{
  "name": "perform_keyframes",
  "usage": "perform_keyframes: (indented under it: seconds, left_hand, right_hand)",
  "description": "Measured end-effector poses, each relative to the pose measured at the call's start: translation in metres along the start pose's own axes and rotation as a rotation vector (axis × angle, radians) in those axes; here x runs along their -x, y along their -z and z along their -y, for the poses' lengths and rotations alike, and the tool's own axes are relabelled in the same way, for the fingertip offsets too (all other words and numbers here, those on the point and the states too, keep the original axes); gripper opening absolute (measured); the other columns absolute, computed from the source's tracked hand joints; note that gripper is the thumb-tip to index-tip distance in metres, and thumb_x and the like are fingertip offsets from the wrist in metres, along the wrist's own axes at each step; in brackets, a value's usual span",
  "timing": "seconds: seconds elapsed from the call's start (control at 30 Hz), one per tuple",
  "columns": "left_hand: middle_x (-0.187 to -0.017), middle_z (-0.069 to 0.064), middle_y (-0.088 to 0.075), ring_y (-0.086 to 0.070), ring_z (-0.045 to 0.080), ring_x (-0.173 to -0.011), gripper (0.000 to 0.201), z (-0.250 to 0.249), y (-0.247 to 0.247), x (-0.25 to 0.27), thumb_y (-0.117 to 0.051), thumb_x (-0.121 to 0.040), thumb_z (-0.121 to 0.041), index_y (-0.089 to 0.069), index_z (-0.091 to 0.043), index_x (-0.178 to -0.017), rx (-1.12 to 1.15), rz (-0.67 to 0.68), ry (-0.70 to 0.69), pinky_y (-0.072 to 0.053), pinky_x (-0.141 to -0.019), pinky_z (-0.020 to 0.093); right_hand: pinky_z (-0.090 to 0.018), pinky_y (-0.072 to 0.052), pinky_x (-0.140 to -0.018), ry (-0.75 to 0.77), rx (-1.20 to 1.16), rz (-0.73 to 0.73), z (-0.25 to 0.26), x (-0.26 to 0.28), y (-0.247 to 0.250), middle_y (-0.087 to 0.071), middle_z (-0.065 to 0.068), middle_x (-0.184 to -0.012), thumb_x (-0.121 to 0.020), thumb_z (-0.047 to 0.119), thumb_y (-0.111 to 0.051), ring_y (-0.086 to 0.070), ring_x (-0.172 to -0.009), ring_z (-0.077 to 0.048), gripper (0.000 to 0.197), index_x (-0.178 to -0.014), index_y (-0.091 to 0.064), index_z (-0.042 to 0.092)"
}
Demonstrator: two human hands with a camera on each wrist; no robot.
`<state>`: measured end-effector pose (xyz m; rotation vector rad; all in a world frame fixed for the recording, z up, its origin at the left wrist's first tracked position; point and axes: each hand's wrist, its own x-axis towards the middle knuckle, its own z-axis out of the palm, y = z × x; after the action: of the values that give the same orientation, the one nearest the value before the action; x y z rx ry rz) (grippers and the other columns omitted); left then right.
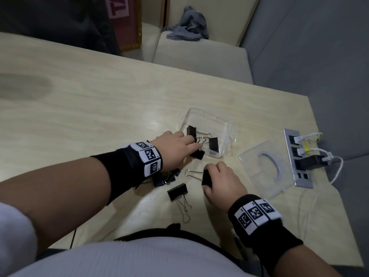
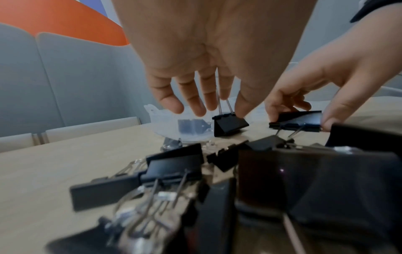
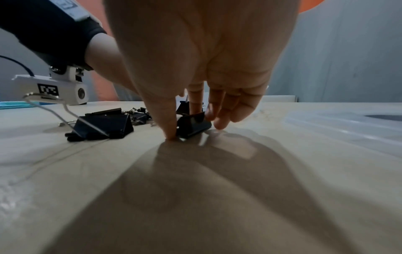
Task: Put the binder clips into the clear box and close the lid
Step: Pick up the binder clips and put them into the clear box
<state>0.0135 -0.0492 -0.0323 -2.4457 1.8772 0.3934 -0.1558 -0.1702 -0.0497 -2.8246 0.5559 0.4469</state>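
The clear box (image 1: pixel 223 124) stands open on the table with two black binder clips (image 1: pixel 214 143) inside. My left hand (image 1: pixel 186 145) is at the box's near edge and pinches the wire handles of a black clip (image 2: pixel 229 123), which hangs just above the table. My right hand (image 1: pixel 208 176) is nearer to me and grips another clip (image 3: pixel 193 124) between thumb and fingers; the clip still touches the table. A loose clip (image 1: pixel 177 191) lies in front of me. More clips (image 1: pixel 163 177) lie under my left wrist. The clear lid (image 1: pixel 265 168) lies flat to the right of the box.
A metal socket panel (image 1: pixel 299 158) with white cables and a black plug is set into the table right of the lid. The table's right edge runs just beyond it. A bench seat with a grey cloth (image 1: pixel 189 25) stands behind the table.
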Motion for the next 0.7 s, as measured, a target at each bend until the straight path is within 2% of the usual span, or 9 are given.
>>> perform_keyframes:
  seconds: [0.07,0.13,0.2,0.3,0.37,0.43,0.57,0.7]
  left_hand:
    - [-0.135,0.002,-0.045,-0.044,0.026,-0.12,0.053,-0.005,0.002,-0.004,-0.048,-0.09,-0.025,-0.036,-0.027,-0.141,-0.025,-0.032,0.007,-0.044,-0.091,0.042]
    - [-0.14,0.002,-0.04,-0.04,0.026,-0.124,0.046,-0.009,0.003,-0.006,-0.049,-0.088,-0.027,-0.046,-0.025,-0.134,-0.052,-0.077,0.002,-0.041,-0.093,0.042]
    - [-0.148,0.001,-0.036,-0.037,0.026,-0.13,0.041,-0.01,0.002,-0.008,-0.051,-0.085,-0.026,-0.056,-0.023,-0.125,-0.063,-0.11,-0.033,-0.041,-0.093,0.042]
    - [-0.14,-0.003,-0.048,-0.046,0.025,-0.124,0.036,-0.007,0.0,-0.009,-0.058,-0.079,-0.026,-0.065,-0.022,-0.114,-0.085,-0.133,-0.068,-0.045,-0.087,0.043]
    - [-0.127,-0.004,-0.057,-0.05,0.024,-0.118,0.034,-0.004,0.002,-0.009,-0.058,-0.08,-0.027,-0.065,-0.023,-0.113,-0.053,-0.138,-0.051,-0.045,-0.084,0.041]
    - [-0.122,-0.005,-0.059,-0.05,0.023,-0.116,0.032,0.0,0.005,-0.008,-0.053,-0.086,-0.029,-0.062,-0.023,-0.117,0.005,-0.127,-0.014,-0.044,-0.085,0.039]
    - [-0.123,-0.002,-0.057,-0.05,0.023,-0.116,0.03,0.009,0.009,-0.009,-0.051,-0.09,-0.026,-0.057,-0.024,-0.119,0.086,-0.09,0.071,-0.044,-0.088,0.037]
    - [-0.126,0.001,-0.053,-0.049,0.027,-0.114,0.05,0.004,0.008,-0.013,-0.054,-0.086,-0.02,-0.043,-0.029,-0.134,0.137,-0.135,0.044,-0.043,-0.085,0.039]
  right_hand:
    - [-0.041,-0.049,-0.084,-0.008,-0.048,-0.022,-0.002,0.001,0.0,-0.046,-0.006,-0.117,-0.079,0.033,-0.065,-0.05,-0.1,-0.028,0.04,-0.114,-0.049,0.018]
    - [-0.04,-0.049,-0.086,0.022,-0.086,-0.018,-0.005,0.001,-0.001,-0.047,-0.003,-0.12,-0.08,0.031,-0.065,-0.051,-0.102,-0.027,0.035,-0.108,-0.052,0.017]
    - [-0.035,-0.048,-0.085,0.043,-0.119,0.002,-0.006,0.002,0.001,-0.051,-0.001,-0.114,-0.081,0.032,-0.064,-0.052,-0.101,-0.023,0.03,-0.105,-0.054,0.018]
    - [-0.026,-0.045,-0.08,0.091,-0.239,-0.038,-0.011,0.007,0.01,-0.052,0.004,-0.103,-0.077,0.036,-0.068,-0.052,-0.093,-0.014,0.029,-0.1,-0.056,0.021]
    - [-0.024,-0.045,-0.078,0.117,-0.311,-0.109,-0.017,0.01,0.019,-0.051,0.005,-0.098,-0.075,0.034,-0.071,-0.051,-0.089,-0.011,0.028,-0.097,-0.056,0.022]
    - [-0.024,-0.043,-0.079,0.096,-0.335,-0.209,-0.025,0.008,0.028,-0.051,0.006,-0.098,-0.075,0.029,-0.071,-0.049,-0.089,-0.01,0.028,-0.096,-0.056,0.021]
    - [-0.025,-0.044,-0.088,-0.042,-0.339,-0.367,-0.036,-0.012,0.042,-0.049,0.006,-0.103,-0.078,0.026,-0.07,-0.051,-0.095,-0.011,0.024,-0.097,-0.055,0.021]
    - [-0.031,-0.041,-0.098,-0.05,-0.296,-0.38,-0.036,-0.04,0.049,-0.052,-0.003,-0.119,-0.079,0.021,-0.069,-0.052,-0.111,-0.021,0.029,-0.106,-0.06,0.017]
